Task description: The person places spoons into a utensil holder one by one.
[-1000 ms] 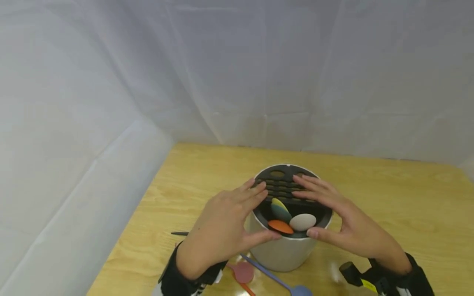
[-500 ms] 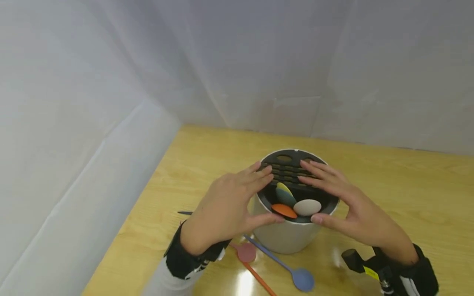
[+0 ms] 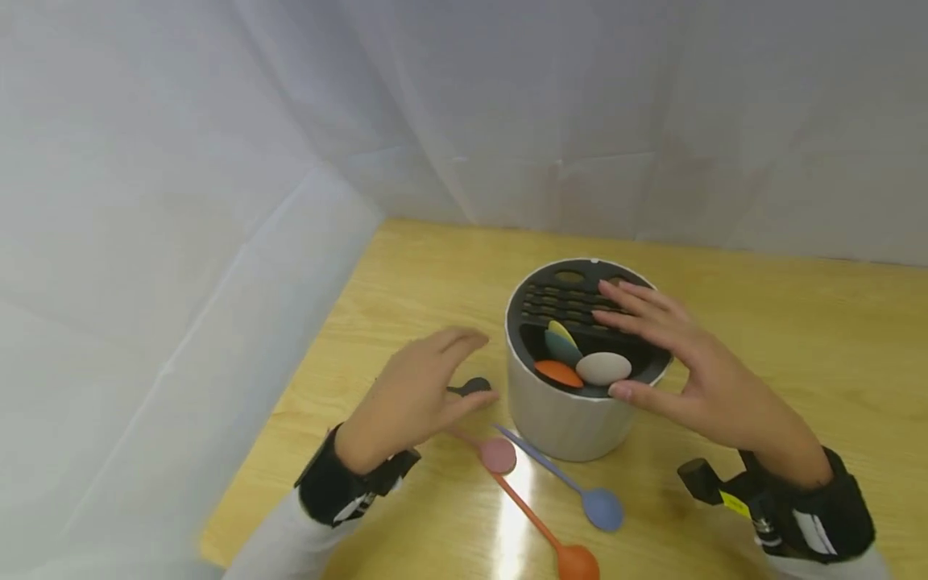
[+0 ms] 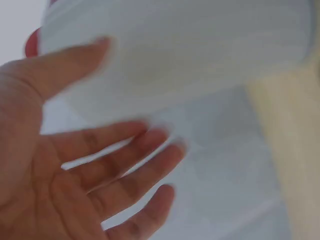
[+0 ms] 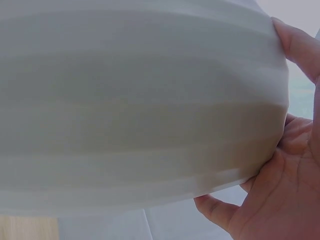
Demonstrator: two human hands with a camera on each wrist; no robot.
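Closest to the camera, three long-handled plastic spoons lie on the pale wooden table [image 3: 797,338]: an orange spoon [image 3: 573,560] nearest, a blue spoon [image 3: 602,507] just past it, and a pink spoon [image 3: 499,455] a bit further in, all fanned out in front of the holder. Glare from a light sits on the tabletop between them.

The left hand [image 3: 413,399] hovers low over the table just left of the holder, fingers loosely spread and relaxed, holding nothing. Right by its fingertips there's a small black spoon [image 3: 471,385] lying flat; can't tell if the thumb actually touches it. The left wrist view is blurry but shows the same open palm with the holder's white wall right next to it.

The round white utensil holder with a black slotted insert [image 3: 561,419] stands upright mid-table. In its open front section sit four spoon bowls: orange [image 3: 558,373], beige [image 3: 603,368], teal [image 3: 561,348] and yellow [image 3: 561,332].

The right hand [image 3: 689,370] is on the holder, fingers stretched flat over the black insert and thumb pressed against the rim on the near-right side. The right wrist view shows the palm cupping the white wall.

Behind everything, a white fabric backdrop [image 3: 217,161] wraps around the table.
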